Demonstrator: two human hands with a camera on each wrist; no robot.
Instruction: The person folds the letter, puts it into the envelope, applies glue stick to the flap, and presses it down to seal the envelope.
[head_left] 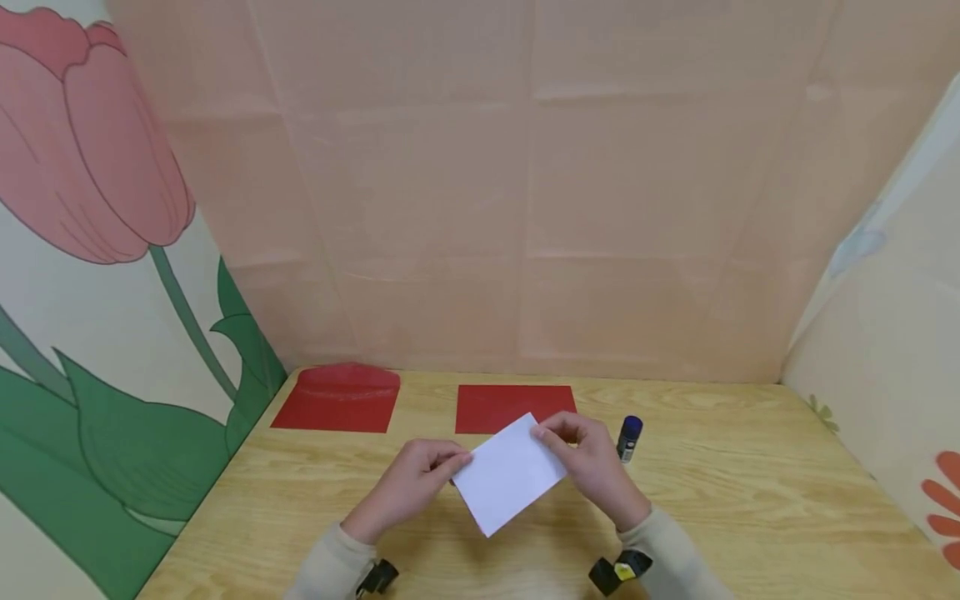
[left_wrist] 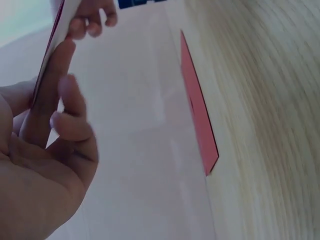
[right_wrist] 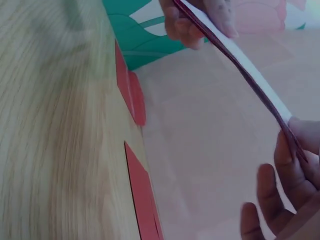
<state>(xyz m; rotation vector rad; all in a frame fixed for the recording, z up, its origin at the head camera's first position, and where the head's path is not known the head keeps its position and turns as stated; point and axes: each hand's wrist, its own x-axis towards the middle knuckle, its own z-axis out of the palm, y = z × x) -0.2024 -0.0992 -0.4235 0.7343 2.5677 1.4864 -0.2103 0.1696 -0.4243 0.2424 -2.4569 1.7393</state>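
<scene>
Both hands hold a white card (head_left: 510,475) tilted above the table. In the right wrist view its edge shows a dark red layer (right_wrist: 240,70) beneath the white face. My left hand (head_left: 408,483) pinches the card's left corner between thumb and fingers. At the opposite upper corner my right hand (head_left: 592,467) pinches it the same way, its other fingers (right_wrist: 267,185) spread below. Behind the card lies a red envelope (head_left: 502,408), partly covered by the card and the right hand in the head view.
A second red envelope (head_left: 337,408), its flap raised, lies at the table's back left. A glue stick with a dark blue cap (head_left: 630,435) stands just right of the right hand. The wooden table (head_left: 750,500) meets a pinkish sheet (head_left: 525,208) at the back.
</scene>
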